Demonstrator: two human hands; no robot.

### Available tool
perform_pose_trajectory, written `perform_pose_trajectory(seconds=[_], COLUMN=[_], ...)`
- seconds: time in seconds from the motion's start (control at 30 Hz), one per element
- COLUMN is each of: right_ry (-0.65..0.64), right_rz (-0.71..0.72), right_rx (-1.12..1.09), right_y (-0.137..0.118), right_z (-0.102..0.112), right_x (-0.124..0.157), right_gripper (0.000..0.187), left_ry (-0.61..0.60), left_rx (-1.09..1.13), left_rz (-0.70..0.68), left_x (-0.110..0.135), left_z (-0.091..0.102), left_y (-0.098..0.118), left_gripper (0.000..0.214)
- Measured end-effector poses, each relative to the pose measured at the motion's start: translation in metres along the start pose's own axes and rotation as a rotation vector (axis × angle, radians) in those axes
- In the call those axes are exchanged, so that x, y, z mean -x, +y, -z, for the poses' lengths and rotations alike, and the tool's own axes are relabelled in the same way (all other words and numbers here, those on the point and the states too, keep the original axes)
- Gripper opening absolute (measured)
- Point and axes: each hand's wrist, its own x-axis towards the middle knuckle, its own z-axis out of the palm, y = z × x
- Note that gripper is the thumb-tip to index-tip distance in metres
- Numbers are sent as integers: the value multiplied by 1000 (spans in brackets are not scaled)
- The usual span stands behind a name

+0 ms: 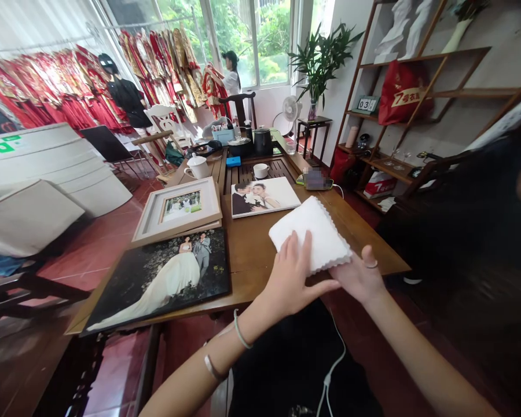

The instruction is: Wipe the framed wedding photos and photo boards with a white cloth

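Observation:
A folded white cloth (311,231) with a scalloped edge lies at the near right edge of the wooden table (252,260). My left hand (292,278) lies flat on its near end, fingers stretched out. My right hand (359,277), wearing a ring, grips the cloth's near right corner from below, thumb raised. To the left lie a large wedding photo print (165,278), a white-framed photo (180,208) and another wedding photo print (263,197).
Farther along the table stand a white mug (198,167), a small cup (260,170), a kettle (263,141) and a phone (316,179). Two people stand by racks of red garments (69,87). Shelves (417,104) line the right wall. A white cable hangs over my lap.

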Motion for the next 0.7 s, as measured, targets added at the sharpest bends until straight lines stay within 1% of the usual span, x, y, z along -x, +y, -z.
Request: perform_pose_trajectory(seconds=[0.03, 0.07, 0.13, 0.2, 0.27, 0.33, 0.4, 0.47, 0.5, 0.53, 0.57, 0.63, 0.7], right_ry=[19, 37, 87, 178, 307, 453, 567, 607, 628, 639, 645, 596, 547], right_rz=[51, 85, 124, 173, 241, 294, 298, 273, 276, 292, 305, 300, 330], right_rx=[8, 27, 91, 147, 136, 74, 38, 58, 84, 149, 237, 394, 553], right_y=[7, 14, 24, 28, 26, 18, 7, -7, -13, -19, -24, -31, -35], right_z=[-3, -7, -14, -20, -24, -21, -10, 8, 19, 31, 42, 61, 75], right_x=[3, 5, 3, -3, -14, -25, -36, -44, -47, -49, -52, -56, -60], right_gripper=[80, 82, 85, 85, 77, 65, 54, 47, 44, 43, 43, 43, 48], left_ry=[-27, -48, -67, -70, -109, -181, -222, -187, -155, -121, -96, -24, 70], left_rx=[-15, -29, -42, -36, -12, 45, 142, 236, 259, 254, 224, 110, -67], left_rz=[-16, -30, -28, -9, -35, -112, -185, -180, -160, -101, -13, 225, 511], left_x=[-3, -6, -14, -20, -24, -25, -25, -28, -31, -37, -44, -62, -82], left_z=[-4, -9, -18, -24, -23, -14, 2, 23, 35, 46, 57, 74, 85], left_y=[2, 4, 6, 9, 11, 11, 7, -7, -17, -30, -45, -76, -105], left_gripper=[96, 99, 96, 96, 96, 92, 78, 55, 47, 43, 42, 40, 43])
